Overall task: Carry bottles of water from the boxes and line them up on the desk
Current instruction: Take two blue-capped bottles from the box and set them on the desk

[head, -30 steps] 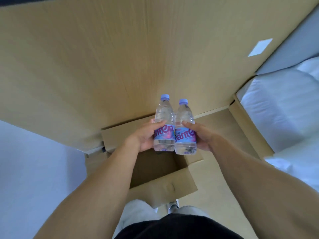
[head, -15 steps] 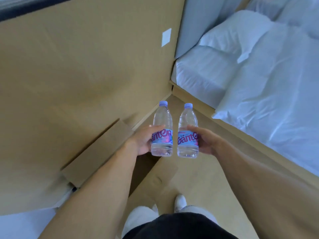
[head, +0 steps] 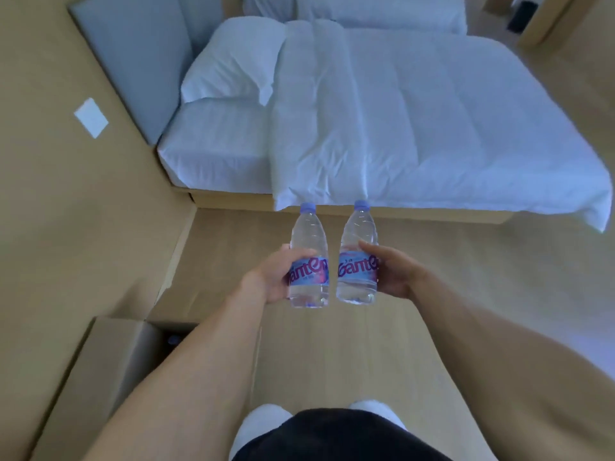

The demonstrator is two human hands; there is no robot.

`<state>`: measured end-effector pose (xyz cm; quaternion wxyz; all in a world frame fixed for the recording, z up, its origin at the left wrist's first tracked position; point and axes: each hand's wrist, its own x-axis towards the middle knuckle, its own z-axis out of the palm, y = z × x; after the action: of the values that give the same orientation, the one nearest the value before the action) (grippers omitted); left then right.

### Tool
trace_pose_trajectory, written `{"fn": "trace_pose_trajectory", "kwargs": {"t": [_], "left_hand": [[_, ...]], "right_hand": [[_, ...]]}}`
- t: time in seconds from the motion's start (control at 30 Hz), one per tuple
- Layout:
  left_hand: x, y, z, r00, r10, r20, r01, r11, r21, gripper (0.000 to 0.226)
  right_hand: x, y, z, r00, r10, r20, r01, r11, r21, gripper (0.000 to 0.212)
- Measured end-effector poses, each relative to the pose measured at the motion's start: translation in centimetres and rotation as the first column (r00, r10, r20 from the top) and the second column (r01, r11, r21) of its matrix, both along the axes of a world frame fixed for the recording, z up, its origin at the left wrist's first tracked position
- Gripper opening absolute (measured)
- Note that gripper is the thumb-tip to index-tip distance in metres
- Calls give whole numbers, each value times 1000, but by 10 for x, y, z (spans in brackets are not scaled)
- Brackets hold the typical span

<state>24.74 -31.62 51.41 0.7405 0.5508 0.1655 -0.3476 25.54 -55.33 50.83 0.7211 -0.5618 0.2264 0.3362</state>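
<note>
**Ana:** Fingers [head: 301,254] of the left hand [head: 269,277] are curled round the label of the left bottle [head: 308,261]; the right hand [head: 392,274] wraps the right bottle [head: 357,257] the same way, thumb across the front.

**Ben:** Why hold them at the label?

**Ana:** My guess is balance. Gripped at the middle, each one stays upright, cap up, and can be set down on its base without regripping. One per hand also keeps them just apart, not knocking together.

**Ben:** Where are they in the room?

**Ana:** In the air in front of the person, over the wooden floor [head: 432,327], between the person and the bed [head: 399,128]. No bench shows in this view, so the carry looks only partly done.

**Ben:** And the source?

**Ana:** An open cardboard box [head: 109,354] sits low on the left against the tan wall [head: 66,211], partly hidden by the left forearm. A dark round thing inside may be another cap; it is too small to tell.

**Ben:** Anything in the way?

**Ana:** The bed fills the space straight ahead, duvet hanging over its near edge. I judge the person must go round it.
</note>
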Motion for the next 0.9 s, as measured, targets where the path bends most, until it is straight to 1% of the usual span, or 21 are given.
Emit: {"fn": "trace_pose_trajectory", "kwargs": {"t": [0.1,0.17,0.27,0.37,0.53,0.63,0.7,0.73,0.8,0.9], "left_hand": [[7,-62,2,992,-128,-20,127,991,-46,33],[11,-104,3,980,-196,-38,195,980,-45,25],[17,-169,3,959,-276,-64,275,961,-16,27],[20,-237,3,931,-352,-97,354,935,8,29],[21,-345,3,876,-475,-79,479,877,30,44],[20,-402,6,814,-580,-43,581,813,29,25],[20,-436,8,790,-613,-24,613,789,22,14],[20,-452,9,773,-634,-18,634,773,20,12],[21,-484,11,724,-690,-13,690,724,16,17],[23,-532,12,659,-752,-23,752,659,-1,30]], "right_hand": [[-20,-61,-1,995,-95,-24,95,995,23,76],[-33,-101,-3,986,-157,-53,160,985,58,75],[-52,-161,-4,968,-234,-88,243,963,117,73],[-71,-222,-4,946,-309,-94,320,938,136,71],[-106,-314,-2,894,-442,-74,448,883,141,51],[-127,-360,-1,847,-527,-64,531,835,145,46],[-139,-387,0,807,-588,-49,589,797,133,49],[-145,-400,0,785,-618,-40,617,777,124,51],[-153,-423,0,744,-667,-24,665,738,113,53],[-164,-456,-2,675,-738,-16,733,668,131,48]]}}
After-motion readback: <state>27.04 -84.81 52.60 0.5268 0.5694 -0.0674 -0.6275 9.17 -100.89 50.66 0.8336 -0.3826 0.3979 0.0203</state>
